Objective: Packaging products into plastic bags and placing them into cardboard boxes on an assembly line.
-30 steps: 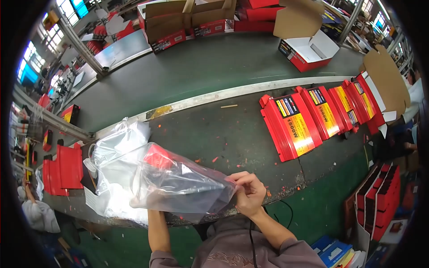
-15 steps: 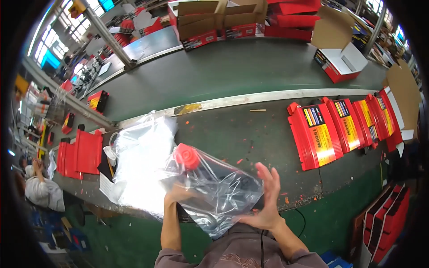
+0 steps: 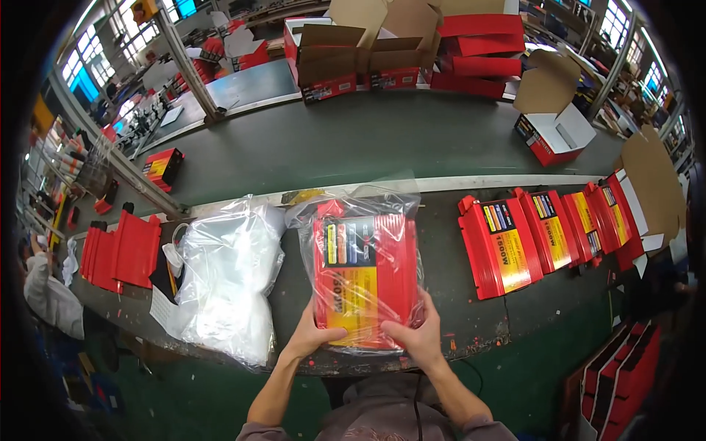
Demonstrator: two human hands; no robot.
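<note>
A red power inverter with a yellow and black label lies inside a clear plastic bag, label up, in front of me at the bench's near edge. My left hand grips its lower left corner through the film, with the thumb on top. My right hand holds the lower right corner in the same way. Loose film spreads past the inverter's far end. Just left of it is a pile of clear plastic bags.
Several similar red inverters stand in a row on the right, beside an open carton. Red casings lie at the left end. Beyond a pale rail, open boxes stand on the far surface. A person's sleeve shows far left.
The bagged inverter has turned from its dark side to label up and come down onto the bench. My right hand, spread open before, has closed on its corner.
</note>
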